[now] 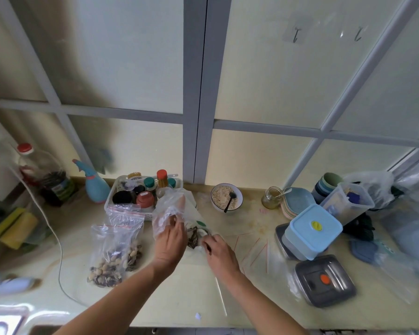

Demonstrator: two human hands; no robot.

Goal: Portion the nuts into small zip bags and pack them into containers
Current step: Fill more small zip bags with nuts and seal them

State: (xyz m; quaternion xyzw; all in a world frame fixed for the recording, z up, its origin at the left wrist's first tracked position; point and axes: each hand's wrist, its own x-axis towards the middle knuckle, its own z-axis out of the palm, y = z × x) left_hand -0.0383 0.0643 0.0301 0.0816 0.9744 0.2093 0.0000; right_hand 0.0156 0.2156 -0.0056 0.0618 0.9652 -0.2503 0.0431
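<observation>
Two filled clear zip bags with red seals (114,252) are seen at the counter's (155,298) left. The crinkled clear plastic nut bag (177,209) is gripped by the left hand (171,240); its mouth is pinched by the right hand (219,250). The mouth is best held wide, so spills are avoided.

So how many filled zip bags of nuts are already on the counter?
2: the zip bags lie overlapping left of the left hand; more may be hidden beneath.

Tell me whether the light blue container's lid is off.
No, the light blue container has its lid on, with the yellow tab on top.
</observation>
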